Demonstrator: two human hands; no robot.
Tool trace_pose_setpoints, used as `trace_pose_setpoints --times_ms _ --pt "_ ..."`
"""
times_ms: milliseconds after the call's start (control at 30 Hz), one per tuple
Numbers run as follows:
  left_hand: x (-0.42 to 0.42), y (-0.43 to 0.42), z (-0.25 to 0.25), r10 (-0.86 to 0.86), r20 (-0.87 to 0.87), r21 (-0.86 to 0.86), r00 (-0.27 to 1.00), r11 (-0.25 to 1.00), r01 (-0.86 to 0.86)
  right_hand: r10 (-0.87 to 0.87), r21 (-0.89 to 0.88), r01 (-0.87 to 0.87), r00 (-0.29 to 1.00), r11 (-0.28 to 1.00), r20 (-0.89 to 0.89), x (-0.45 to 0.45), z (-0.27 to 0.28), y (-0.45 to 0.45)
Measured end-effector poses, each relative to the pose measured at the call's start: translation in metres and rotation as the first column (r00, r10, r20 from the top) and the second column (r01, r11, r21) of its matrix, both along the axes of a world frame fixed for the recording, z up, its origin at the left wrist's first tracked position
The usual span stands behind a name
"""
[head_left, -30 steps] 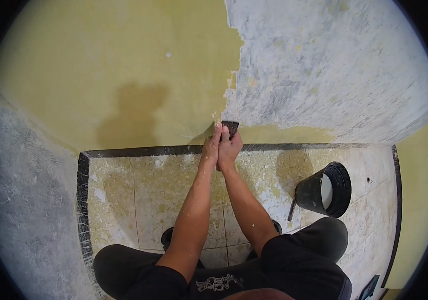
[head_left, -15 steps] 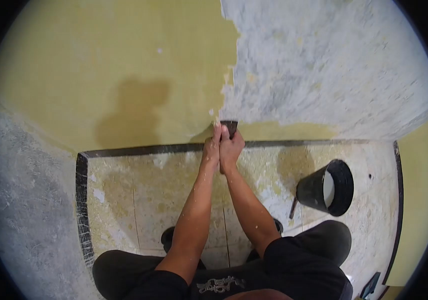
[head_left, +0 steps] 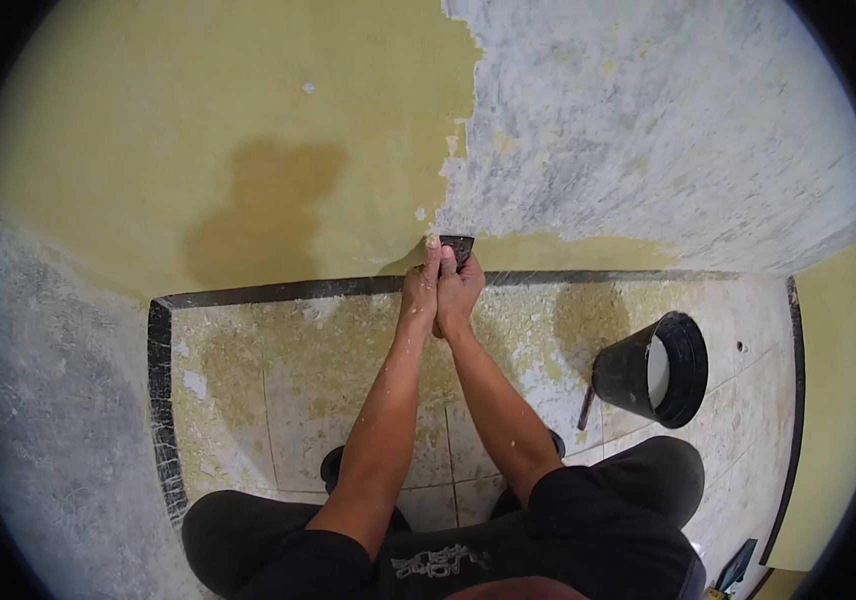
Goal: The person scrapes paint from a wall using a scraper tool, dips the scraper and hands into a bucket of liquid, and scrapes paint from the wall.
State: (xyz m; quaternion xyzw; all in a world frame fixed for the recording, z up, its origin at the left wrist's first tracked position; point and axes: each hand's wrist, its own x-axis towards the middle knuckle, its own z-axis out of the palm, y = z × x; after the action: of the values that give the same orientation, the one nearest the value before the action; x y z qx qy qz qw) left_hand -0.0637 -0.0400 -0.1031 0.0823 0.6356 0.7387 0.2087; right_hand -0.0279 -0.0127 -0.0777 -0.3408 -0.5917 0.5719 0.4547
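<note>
A dark, wide-bladed scraper [head_left: 461, 248] meets the wall low down, at the ragged border between yellow paint [head_left: 368, 130] and bare grey-white plaster [head_left: 588, 150]. Wrapped round its handle is my right hand [head_left: 460, 292]; the handle itself is mostly hidden. My left hand [head_left: 420, 290] presses close against the right one, its fingers stretched up along the scraper toward the blade. Whether the left fingers grip the handle or only brace it is hard to see. Paint flecks stick to both forearms.
A black bucket [head_left: 638, 370] with whitish contents stands on the right of the tiled floor. Beside it lies a thin stick-like tool [head_left: 586, 408]. Yellow paint flakes [head_left: 348, 335] litter the tiles. A dark skirting strip [head_left: 288, 295] runs along the wall's base.
Both hands and the scraper sit slightly higher in view, with the blade still at the paint border. The whole view has shifted a little.
</note>
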Motion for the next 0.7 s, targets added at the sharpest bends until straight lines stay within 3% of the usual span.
trace_pose_setpoints --times_ms 33,100,200,233,267,333,467,567,633,700 --pt "-0.009 -0.001 0.02 0.0 -0.007 0.009 1.0 1.0 0.0 0.0 0.009 0.0 1.0 1.0 -0.007 -0.009 0.012 0.006" --pt "-0.016 -0.018 0.04 -0.276 0.218 0.055 0.936 0.961 0.271 0.006 0.153 -0.018 0.997 0.988 0.079 -0.009 0.019 0.009" --pt "-0.014 -0.012 0.006 -0.218 0.18 0.097 0.959 0.974 0.203 0.003 0.065 -0.003 1.0 0.998 -0.003 -0.006 0.012 0.0" --pt "-0.008 -0.012 0.012 -0.121 0.08 -0.024 0.99 0.992 0.123 -0.032 0.066 0.03 0.999 0.997 0.02 -0.003 0.012 -0.006" --pt "-0.007 -0.017 0.016 -0.112 0.069 -0.02 0.991 0.993 0.114 -0.023 0.071 0.022 1.0 0.997 0.01 -0.003 0.009 -0.009" --pt "-0.007 -0.019 0.029 -0.158 0.17 -0.121 0.973 0.976 0.18 0.005 -0.08 -0.007 1.0 0.997 -0.022 -0.005 0.011 -0.007" --pt "-0.006 -0.019 0.033 -0.195 0.154 0.03 0.969 0.981 0.193 0.024 -0.05 -0.027 0.998 0.998 -0.063 -0.004 0.013 -0.006" --pt "-0.016 -0.019 0.037 -0.248 0.163 -0.076 0.955 0.962 0.262 0.064 -0.063 -0.071 0.993 0.996 -0.097 -0.009 0.014 -0.001" --pt "-0.019 -0.02 0.048 -0.194 0.125 -0.088 0.973 0.975 0.205 -0.019 0.064 0.018 0.999 0.998 0.025 -0.01 0.038 -0.006" --pt "-0.005 -0.031 0.027 -0.19 0.153 -0.082 0.97 0.976 0.204 -0.011 -0.006 0.012 0.997 1.0 0.081 0.004 0.025 -0.017"
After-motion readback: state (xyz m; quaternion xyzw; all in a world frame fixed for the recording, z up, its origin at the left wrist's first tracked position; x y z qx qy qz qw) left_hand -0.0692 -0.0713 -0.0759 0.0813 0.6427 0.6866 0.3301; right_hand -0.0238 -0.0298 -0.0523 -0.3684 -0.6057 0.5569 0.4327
